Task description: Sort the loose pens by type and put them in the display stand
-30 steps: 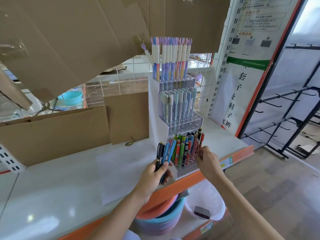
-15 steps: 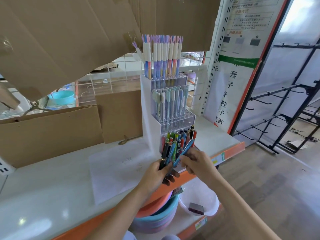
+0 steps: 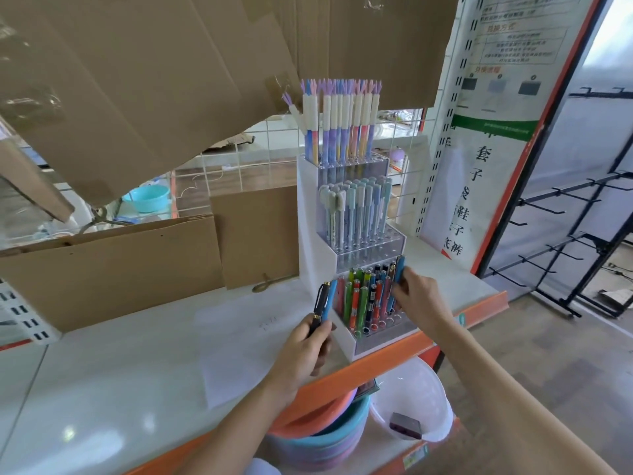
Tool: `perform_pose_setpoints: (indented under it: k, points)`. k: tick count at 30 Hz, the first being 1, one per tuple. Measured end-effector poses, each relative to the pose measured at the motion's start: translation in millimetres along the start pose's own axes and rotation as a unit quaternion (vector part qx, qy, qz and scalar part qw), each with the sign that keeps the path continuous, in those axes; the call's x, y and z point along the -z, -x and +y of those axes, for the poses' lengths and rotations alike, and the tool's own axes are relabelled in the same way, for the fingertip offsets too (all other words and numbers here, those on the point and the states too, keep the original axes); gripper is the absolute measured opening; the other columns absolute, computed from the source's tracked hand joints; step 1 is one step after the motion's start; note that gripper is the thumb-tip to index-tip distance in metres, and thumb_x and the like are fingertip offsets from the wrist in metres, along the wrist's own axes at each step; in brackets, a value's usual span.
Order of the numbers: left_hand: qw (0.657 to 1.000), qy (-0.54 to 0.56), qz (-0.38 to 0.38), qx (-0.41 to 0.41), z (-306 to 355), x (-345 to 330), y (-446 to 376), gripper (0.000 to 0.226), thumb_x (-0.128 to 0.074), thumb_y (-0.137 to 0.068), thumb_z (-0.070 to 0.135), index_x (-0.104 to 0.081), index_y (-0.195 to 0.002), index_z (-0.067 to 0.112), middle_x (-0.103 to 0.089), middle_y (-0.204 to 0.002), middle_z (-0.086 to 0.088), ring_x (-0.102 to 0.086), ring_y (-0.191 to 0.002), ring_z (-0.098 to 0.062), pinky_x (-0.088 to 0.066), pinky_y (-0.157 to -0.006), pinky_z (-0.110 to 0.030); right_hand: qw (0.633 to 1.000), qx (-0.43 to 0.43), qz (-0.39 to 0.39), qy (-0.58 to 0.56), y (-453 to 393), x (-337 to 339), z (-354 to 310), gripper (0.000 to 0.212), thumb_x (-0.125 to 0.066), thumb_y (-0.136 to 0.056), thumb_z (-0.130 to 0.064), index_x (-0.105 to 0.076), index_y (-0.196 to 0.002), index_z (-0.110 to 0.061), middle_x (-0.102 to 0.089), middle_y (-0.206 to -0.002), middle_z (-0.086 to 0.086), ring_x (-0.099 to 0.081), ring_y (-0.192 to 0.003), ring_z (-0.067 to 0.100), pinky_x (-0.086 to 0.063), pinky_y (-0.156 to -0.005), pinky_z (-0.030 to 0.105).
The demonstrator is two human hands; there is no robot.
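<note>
A white three-tier display stand (image 3: 313,255) stands on the white shelf top. Pastel pens with white caps fill its top tier (image 3: 339,128); pale blue-green pens fill the middle tier (image 3: 356,210). The bottom tier holds bright coloured pens (image 3: 359,296). My left hand (image 3: 303,351) grips two loose pens, one black (image 3: 320,305) and one blue (image 3: 330,298), just left of the stand. My right hand (image 3: 416,296) pinches a blue pen (image 3: 399,269) upright at the right end of the bottom tier.
Cardboard sheets (image 3: 113,265) lean behind the shelf top and hang overhead. A sheet of paper (image 3: 246,334) lies left of the stand. Stacked basins (image 3: 318,437) and a white bowl (image 3: 411,399) sit below the orange shelf edge (image 3: 376,363). A black rack (image 3: 575,241) stands at right.
My right hand took a blue pen from the bundle in my left hand and carried it up to the right end of the bottom tier. My left hand now holds two pens.
</note>
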State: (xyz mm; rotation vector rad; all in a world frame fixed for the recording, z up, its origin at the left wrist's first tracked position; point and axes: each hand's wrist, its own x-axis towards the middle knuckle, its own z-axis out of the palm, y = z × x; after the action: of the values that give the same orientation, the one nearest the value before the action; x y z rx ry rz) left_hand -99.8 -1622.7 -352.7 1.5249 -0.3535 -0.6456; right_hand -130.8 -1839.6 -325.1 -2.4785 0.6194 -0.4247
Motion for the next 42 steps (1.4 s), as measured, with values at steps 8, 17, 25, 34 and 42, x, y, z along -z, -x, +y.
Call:
perform_pose_setpoints:
  k: [8, 17, 25, 34, 42]
  points:
    - [0.999, 0.015, -0.03, -0.023, -4, 3, 2, 0.017, -0.042, -0.1, 0.022, -0.049, -0.096, 0.007, -0.047, -0.064, 0.004, -0.03, -0.043, -0.004, -0.024, -0.042, -0.017, 0.999, -0.004, -0.033, 0.033, 3, -16, 17, 0.014, -0.051, -0.094, -0.008, -0.055, -0.097, 0.005, -0.067, -0.088, 0.022, -0.065, -0.076, 0.034, -0.053, -0.073, 0.046]
    - [0.997, -0.028, -0.04, -0.065, -5, 0, 5, 0.022, -0.044, -0.096, 0.035, -0.057, -0.102, 0.019, -0.045, -0.062, 0.003, -0.035, -0.045, -0.003, -0.03, -0.044, -0.015, 0.998, 0.0, -0.027, 0.052, -1, -26, 24, 0.014, -0.05, -0.095, -0.006, -0.057, -0.099, 0.005, -0.065, -0.091, 0.02, -0.057, -0.071, 0.025, -0.048, -0.064, 0.034]
    - [0.998, -0.01, -0.047, -0.031, -3, 0, 11, 0.023, -0.043, -0.1, 0.028, -0.052, -0.104, 0.008, -0.047, -0.06, 0.003, -0.032, -0.044, -0.005, -0.027, -0.042, -0.016, 0.999, -0.04, -0.002, 0.035, 6, -27, 30, 0.021, -0.052, -0.096, -0.011, -0.056, -0.111, 0.003, -0.066, -0.101, 0.022, -0.064, -0.083, 0.032, -0.053, -0.072, 0.04]
    - [0.996, 0.008, -0.081, -0.039, -1, -17, 10, 0.017, -0.05, -0.097, 0.019, -0.061, -0.093, 0.006, -0.056, -0.062, -0.001, -0.035, -0.044, -0.008, -0.025, -0.041, -0.017, 0.983, 0.015, -0.114, -0.146, 67, -15, -16, 0.018, -0.055, -0.094, -0.02, -0.067, -0.081, -0.017, -0.056, -0.061, -0.008, -0.048, -0.046, -0.002, -0.036, -0.047, 0.01]
    - [0.994, -0.037, -0.099, -0.039, -4, -28, 6, 0.021, -0.05, -0.097, 0.022, -0.061, -0.085, 0.008, -0.053, -0.059, -0.001, -0.034, -0.043, -0.008, -0.026, -0.04, -0.016, 0.928, -0.025, -0.179, -0.326, 80, -5, -20, 0.019, -0.053, -0.091, -0.002, -0.059, -0.073, -0.005, -0.055, -0.058, -0.003, -0.037, -0.05, 0.01, -0.026, -0.048, 0.02]
